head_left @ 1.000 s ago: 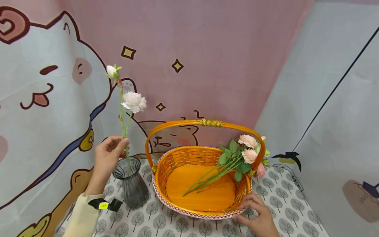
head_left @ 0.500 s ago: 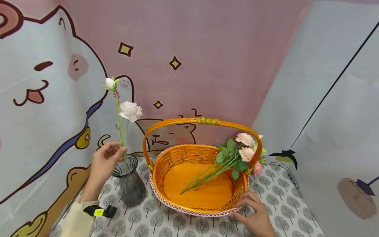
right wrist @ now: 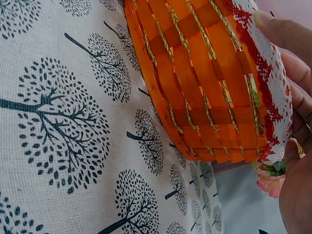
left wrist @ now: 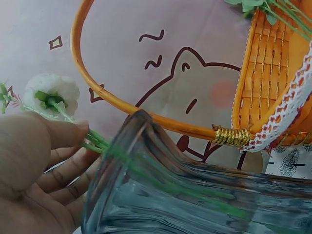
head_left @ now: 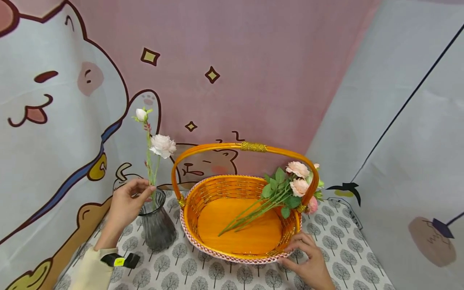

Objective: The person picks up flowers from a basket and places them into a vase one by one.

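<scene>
My left hand [head_left: 127, 203] pinches the green stems of a white flower [head_left: 163, 146] and a taller sprig with a white bud [head_left: 141, 115]. It is right at the mouth of a grey ribbed glass vase [head_left: 159, 231]. Through the glass in the left wrist view, the lower stems [left wrist: 195, 192] show inside the vase. My right hand [head_left: 308, 259] holds the lace-trimmed rim of an orange woven basket [head_left: 239, 181] at its near right side, thumb outside and fingers over the edge. Pale pink flowers [head_left: 299, 187] lie in the basket, blooms over its right end and stems pointing left.
The basket's tall arched handle [head_left: 210, 151] rises beside the flowers. Under everything lies a white cloth [head_left: 340, 235] printed with grey trees. A pink cartoon backdrop [head_left: 261, 72] hangs close behind, with a pale grey sheet [head_left: 409, 133] on the right.
My left hand has moved down to the vase's rim, and the white flower and bud have sunk lower with it. My right hand keeps its hold on the basket rim.
</scene>
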`<action>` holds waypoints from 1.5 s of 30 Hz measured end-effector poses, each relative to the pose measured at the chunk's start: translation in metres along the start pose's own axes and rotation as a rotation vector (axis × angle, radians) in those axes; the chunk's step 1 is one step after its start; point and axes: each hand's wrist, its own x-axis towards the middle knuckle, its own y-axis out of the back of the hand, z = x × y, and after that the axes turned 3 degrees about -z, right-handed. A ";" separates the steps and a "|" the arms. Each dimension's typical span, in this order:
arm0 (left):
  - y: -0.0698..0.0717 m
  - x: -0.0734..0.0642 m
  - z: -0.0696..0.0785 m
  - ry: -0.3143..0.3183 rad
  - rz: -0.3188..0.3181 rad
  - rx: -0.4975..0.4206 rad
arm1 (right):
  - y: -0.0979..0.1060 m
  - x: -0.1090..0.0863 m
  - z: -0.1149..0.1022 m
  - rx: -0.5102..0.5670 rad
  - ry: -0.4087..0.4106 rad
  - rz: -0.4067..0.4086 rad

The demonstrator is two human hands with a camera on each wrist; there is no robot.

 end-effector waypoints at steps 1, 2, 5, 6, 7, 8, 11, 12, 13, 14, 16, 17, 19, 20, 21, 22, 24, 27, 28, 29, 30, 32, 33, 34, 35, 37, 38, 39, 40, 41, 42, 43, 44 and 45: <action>-0.001 0.000 -0.001 -0.008 0.001 0.001 | 0.000 0.000 0.000 0.001 0.000 0.001; -0.001 0.000 -0.002 -0.011 -0.001 -0.003 | 0.000 0.000 0.000 0.001 0.000 0.002; -0.004 0.003 -0.006 -0.028 0.000 -0.021 | -0.001 0.001 0.000 -0.009 0.002 0.005; -0.005 0.003 -0.007 -0.030 0.003 -0.018 | -0.001 0.001 0.000 -0.014 0.004 0.008; -0.006 0.004 -0.007 -0.030 0.006 -0.008 | -0.001 0.001 -0.001 -0.017 0.006 0.011; -0.007 0.004 -0.008 -0.028 0.007 0.003 | -0.001 0.001 -0.001 -0.024 0.017 0.015; -0.009 0.004 -0.008 -0.034 0.020 0.064 | -0.001 0.002 -0.001 -0.026 0.035 0.024; -0.009 0.004 -0.007 -0.035 0.026 0.084 | -0.001 0.001 -0.001 -0.022 0.039 0.026; -0.010 0.004 -0.006 -0.038 0.032 0.100 | -0.001 0.001 -0.001 -0.020 0.043 0.029; -0.010 0.004 -0.006 -0.043 0.035 0.108 | -0.001 0.001 -0.001 -0.018 0.045 0.030; -0.011 0.004 -0.004 -0.055 0.049 0.124 | -0.001 0.000 0.000 -0.009 0.033 0.029; -0.011 0.003 -0.004 -0.058 0.055 0.129 | -0.001 0.000 0.000 -0.011 0.035 0.029; -0.012 0.003 -0.003 -0.065 0.068 0.141 | -0.001 0.000 0.001 -0.014 0.030 0.027; -0.012 0.003 -0.004 -0.070 0.074 0.147 | -0.001 0.000 0.001 -0.016 0.032 0.027; -0.013 0.003 -0.003 -0.076 0.082 0.154 | -0.001 0.001 0.000 -0.018 0.028 0.027; -0.013 0.003 -0.003 -0.085 0.087 0.157 | -0.001 0.001 0.000 -0.020 0.026 0.028; -0.013 0.003 -0.003 -0.105 0.096 0.166 | -0.001 0.001 0.000 -0.014 0.018 0.032; -0.012 0.000 -0.001 -0.129 0.109 0.178 | -0.001 0.000 0.000 -0.016 0.017 0.038; -0.012 -0.001 0.000 -0.136 0.114 0.180 | -0.001 0.001 0.000 -0.020 0.031 0.040; -0.011 -0.002 0.001 -0.143 0.119 0.181 | -0.001 0.001 0.000 -0.024 0.047 0.041; -0.011 -0.003 0.002 -0.149 0.123 0.181 | -0.002 0.002 0.000 -0.025 0.057 0.042; -0.010 -0.006 0.004 -0.164 0.126 0.184 | -0.002 0.001 0.000 -0.026 0.073 0.042; -0.010 -0.007 0.005 -0.180 0.127 0.182 | -0.002 0.001 0.000 -0.025 0.078 0.041; -0.010 -0.008 0.006 -0.197 0.127 0.180 | -0.002 0.002 0.000 -0.020 0.078 0.040; -0.010 -0.008 0.007 -0.219 0.128 0.177 | -0.002 0.002 -0.001 -0.012 0.070 0.039; -0.011 -0.007 0.009 -0.265 0.135 0.172 | -0.001 0.003 -0.001 -0.009 0.058 0.034; -0.012 -0.007 0.010 -0.292 0.139 0.163 | 0.000 0.003 -0.001 -0.007 0.056 0.035; -0.013 -0.007 0.012 -0.316 0.141 0.150 | 0.000 0.003 -0.001 -0.006 0.051 0.035; -0.014 -0.007 0.013 -0.342 0.140 0.136 | 0.000 0.003 -0.001 -0.004 0.044 0.034; -0.015 -0.007 0.015 -0.369 0.138 0.122 | 0.000 0.003 -0.001 -0.003 0.047 0.034; -0.017 -0.007 0.016 -0.393 0.134 0.107 | 0.000 0.004 -0.001 -0.003 0.048 0.036; -0.018 -0.007 0.018 -0.413 0.123 0.086 | -0.001 0.003 -0.001 0.006 0.050 0.038; -0.020 -0.008 0.019 -0.432 0.111 0.070 | -0.001 0.004 -0.001 0.009 0.064 0.042; -0.021 -0.008 0.021 -0.446 0.100 0.059 | -0.002 0.004 -0.001 0.016 0.066 0.043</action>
